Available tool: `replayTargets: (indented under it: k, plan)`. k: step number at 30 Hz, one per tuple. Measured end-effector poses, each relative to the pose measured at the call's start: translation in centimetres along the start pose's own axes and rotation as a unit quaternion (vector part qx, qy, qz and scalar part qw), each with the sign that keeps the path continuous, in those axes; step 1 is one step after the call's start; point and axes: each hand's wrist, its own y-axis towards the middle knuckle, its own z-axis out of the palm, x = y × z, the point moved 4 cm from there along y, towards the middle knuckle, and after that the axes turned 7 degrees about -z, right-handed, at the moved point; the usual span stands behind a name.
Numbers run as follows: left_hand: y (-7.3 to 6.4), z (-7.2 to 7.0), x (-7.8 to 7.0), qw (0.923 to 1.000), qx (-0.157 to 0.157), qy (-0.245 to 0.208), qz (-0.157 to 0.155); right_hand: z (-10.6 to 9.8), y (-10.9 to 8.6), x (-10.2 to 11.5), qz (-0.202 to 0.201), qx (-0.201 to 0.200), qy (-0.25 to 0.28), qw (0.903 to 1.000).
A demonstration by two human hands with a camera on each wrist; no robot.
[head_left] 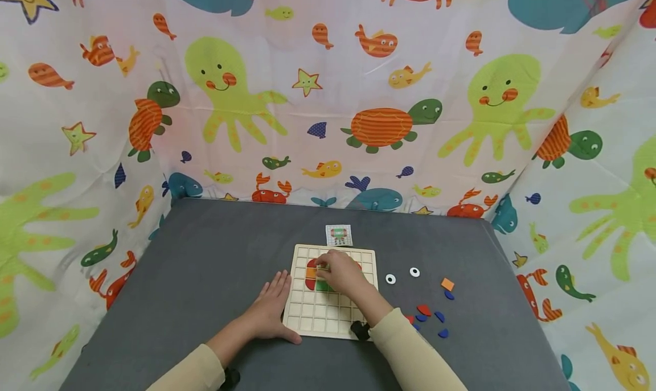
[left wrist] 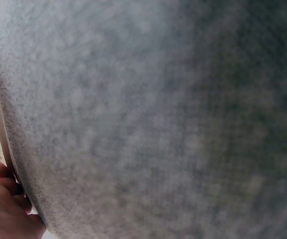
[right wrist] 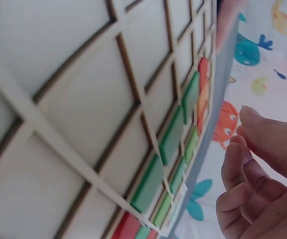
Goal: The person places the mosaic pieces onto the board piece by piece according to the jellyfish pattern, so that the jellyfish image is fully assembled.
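A pale wooden grid board (head_left: pixel 319 325) lies on the grey table. My left hand (head_left: pixel 271 305) rests along its left edge, fingers straight and thumb by the near corner; part of that hand (left wrist: pixel 4 204) shows in the left wrist view. Over the upper rows is my right hand (head_left: pixel 340 270), thumb and index fingertips close together. I cannot tell whether it holds a small piece. Beneath and beside it, an orange square (head_left: pixel 310 274), red pieces (head_left: pixel 310 284) and green squares (right wrist: pixel 171 134) sit in the grid, partly hidden by the hand.
A small printed card (head_left: pixel 339 235) lies beyond the board. To its right are two white rings (head_left: pixel 414 272), an orange square piece (head_left: pixel 447 284), red pieces (head_left: pixel 423 310) and several blue pieces (head_left: pixel 443 333). A curtain with sea animals (head_left: pixel 384 129) surrounds the table (head_left: pixel 230 248).
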Motion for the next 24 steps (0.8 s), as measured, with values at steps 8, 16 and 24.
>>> replayTargets:
  k: [8,16,24]
  plan:
    - [0.0,0.0,0.1,0.9999,-0.003,-0.013,0.006,-2.0,-2.2,-0.6,0.011,-0.032,-0.002,0.9994]
    - [-0.2,-0.2,-0.3,1.0000,-0.003,0.002,-0.009,-3.8,-4.4,-1.7,0.028,-0.061,-0.004,0.9978]
    - [-0.1,-0.2,-0.2,0.9999,-0.006,0.004,-0.009,-5.2,-6.1,-3.3,0.050,-0.090,0.015,0.9945]
